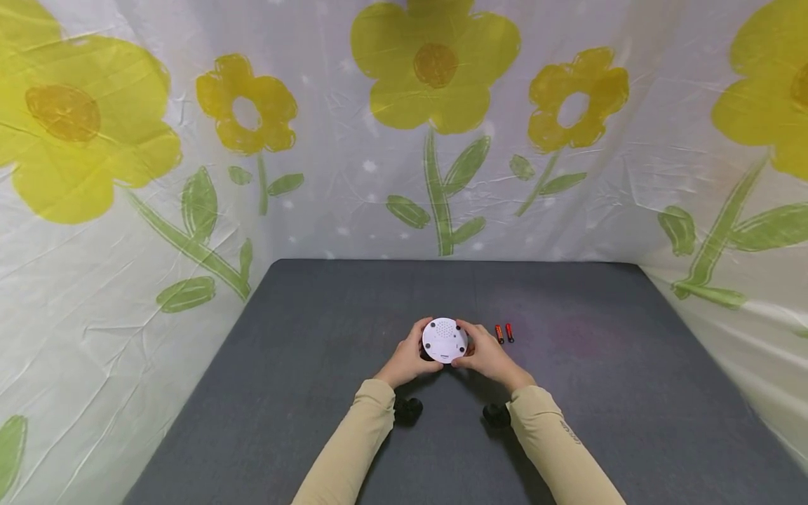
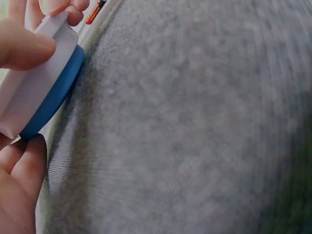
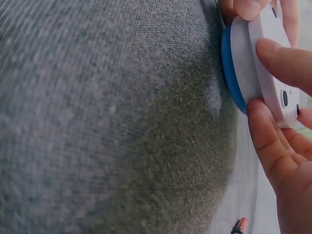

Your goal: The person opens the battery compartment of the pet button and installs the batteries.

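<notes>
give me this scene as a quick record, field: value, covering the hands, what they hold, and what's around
held thing: round white gadget, small holes and dark feet on the side facing up
underside: blue part, facing the table
left hand: grips the gadget's left edge
right hand: grips its right edge
batteries: two, side by side on the table, right of the gadget
backdrop: white curtain with yellow flowers

White-blue disc, dark grey table
</notes>
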Tool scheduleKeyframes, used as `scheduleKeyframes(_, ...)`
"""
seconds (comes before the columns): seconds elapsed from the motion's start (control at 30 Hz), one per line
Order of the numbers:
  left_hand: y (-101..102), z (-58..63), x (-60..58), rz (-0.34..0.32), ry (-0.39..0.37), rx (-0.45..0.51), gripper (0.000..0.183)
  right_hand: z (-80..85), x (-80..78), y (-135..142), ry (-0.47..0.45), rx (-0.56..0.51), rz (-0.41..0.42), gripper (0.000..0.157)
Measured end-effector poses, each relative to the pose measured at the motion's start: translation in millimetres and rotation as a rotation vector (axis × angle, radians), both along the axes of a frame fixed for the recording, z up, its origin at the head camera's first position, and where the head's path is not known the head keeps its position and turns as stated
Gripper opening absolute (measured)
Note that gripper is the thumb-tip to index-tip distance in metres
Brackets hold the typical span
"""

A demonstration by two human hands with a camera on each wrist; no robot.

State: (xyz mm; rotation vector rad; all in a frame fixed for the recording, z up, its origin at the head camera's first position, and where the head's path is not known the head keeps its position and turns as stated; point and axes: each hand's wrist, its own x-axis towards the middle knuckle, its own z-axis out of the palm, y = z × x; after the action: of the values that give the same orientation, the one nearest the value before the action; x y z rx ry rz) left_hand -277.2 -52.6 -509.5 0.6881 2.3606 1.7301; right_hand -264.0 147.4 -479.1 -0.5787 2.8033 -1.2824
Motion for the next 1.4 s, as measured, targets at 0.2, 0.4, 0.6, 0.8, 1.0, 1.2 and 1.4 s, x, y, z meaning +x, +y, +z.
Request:
scheduleKeyframes(0.2, -1.8, 3.6, 6.4, 0.001, 0.004, 0.015, 0.092, 2.2, 0.4, 0.5, -0.031, 0.008, 0.019, 0.081)
scheduleKeyframes(0.4, -3.7, 21.6, 16.3, 0.003, -0.016, 0.05, 0.09, 4.7, 0.6, 2.0, 0.063, 0.086, 0.038, 0.073)
scheduleKeyframes(0.6, -2.4, -0.8, 1.8, 0.05, -0.028, 0.028, 0.093, 3.5, -0.2, 0.9, 0.224, 0.086, 0.062, 0.053)
scheduleKeyframes(0.8, -2.4, 20.9, 15.1, 0.036, -0.002, 0.05, 0.087, 1.8, 0.5, -3.2, 0.372, 0.127, 0.129, 0.026)
scheduleKeyframes(1.0, -2.1, 30.6, 21.4, 0.043, -0.002, 0.047, 0.086, 4.4, 0.6, -5.4, 0.548, 0.264, 0.202, 0.016)
scheduleKeyframes(1.2, -1.2, 30.5, 22.0, 0.051, 0.019, 0.044, 0.086, 9.5, -0.8, -7.4, 0.604, 0.377, 0.236, 0.012)
scheduleKeyframes(1.4, -1.1, 24.6, 17.4, 0.07, 0.015, 0.054, 0.087, 13.4, -5.9, -11.7, 0.709, 0.468, 0.292, 0.009)
